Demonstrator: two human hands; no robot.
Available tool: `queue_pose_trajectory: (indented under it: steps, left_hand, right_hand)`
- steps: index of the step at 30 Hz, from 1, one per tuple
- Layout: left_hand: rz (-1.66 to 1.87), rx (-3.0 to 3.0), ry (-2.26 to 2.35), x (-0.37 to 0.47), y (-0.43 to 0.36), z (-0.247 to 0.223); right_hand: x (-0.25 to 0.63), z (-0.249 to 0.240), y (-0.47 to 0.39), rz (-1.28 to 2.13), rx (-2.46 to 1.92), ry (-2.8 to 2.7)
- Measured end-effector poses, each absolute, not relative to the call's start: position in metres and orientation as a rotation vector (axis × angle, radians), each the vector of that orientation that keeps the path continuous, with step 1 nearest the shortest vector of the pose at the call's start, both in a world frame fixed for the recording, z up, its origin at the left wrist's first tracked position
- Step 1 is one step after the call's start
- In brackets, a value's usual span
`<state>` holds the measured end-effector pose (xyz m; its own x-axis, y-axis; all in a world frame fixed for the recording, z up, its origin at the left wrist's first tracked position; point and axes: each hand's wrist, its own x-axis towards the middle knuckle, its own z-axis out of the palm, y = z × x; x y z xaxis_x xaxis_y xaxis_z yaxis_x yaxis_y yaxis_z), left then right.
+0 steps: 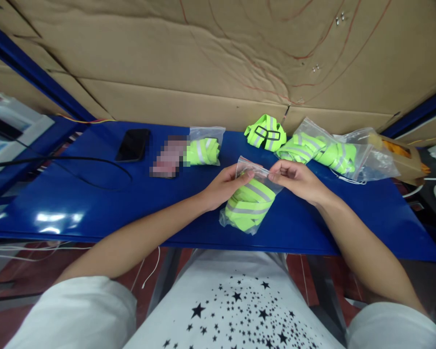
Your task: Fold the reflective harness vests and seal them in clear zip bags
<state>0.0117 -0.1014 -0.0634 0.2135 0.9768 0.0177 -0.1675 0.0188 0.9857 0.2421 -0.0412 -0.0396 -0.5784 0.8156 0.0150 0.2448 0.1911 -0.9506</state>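
A clear zip bag [254,206] with a folded yellow-green reflective strap inside lies near the front edge of the blue table [192,220]. My left hand [227,185] pinches the bag's top edge on its left part, thumb on the plastic. At the right end of the same edge, my right hand [294,178] holds the zip strip between thumb and fingers. Behind my hands sits a loose yellow-green strap with black buckles [266,132]. To its right are more bagged straps [301,147]. Another bagged strap [205,151] lies behind my left hand.
A black phone [132,145] and a blurred-out pinkish item [169,156] lie left of centre. Black cables [58,159] cross the left side. At the right stands an open cardboard box [407,162]. A cardboard-covered wall [203,63] rises behind the table.
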Motion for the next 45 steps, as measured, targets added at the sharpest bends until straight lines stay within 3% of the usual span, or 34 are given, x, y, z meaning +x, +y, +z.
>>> queue_pose_trajectory:
  steps: [4, 13, 19, 32, 45]
  left_hand:
    - [1.297, 1.220, 1.068, 0.008, -0.095, -0.068]
    - [1.318, 1.498, 1.129, 0.005, -0.093, -0.065]
    - [1.311, 1.295, 1.026, 0.005, -0.092, -0.067]
    - [1.285, 1.443, 1.021, 0.010, -0.098, -0.073]
    - [1.127, 1.464, 0.936, 0.009, -0.098, -0.072]
  right_hand:
    - [0.244, -0.041, -0.038, 1.406, -1.026, -1.908]
    - [0.240, -0.044, -0.039, 1.473, -1.135, -1.792]
    - [0.238, -0.048, -0.041, 1.321, -0.989, -1.953]
    - [0.230, -0.058, -0.053, 0.956, -0.876, -2.195]
    - [0.230, -0.064, -0.056, 0.810, -0.722, -2.283]
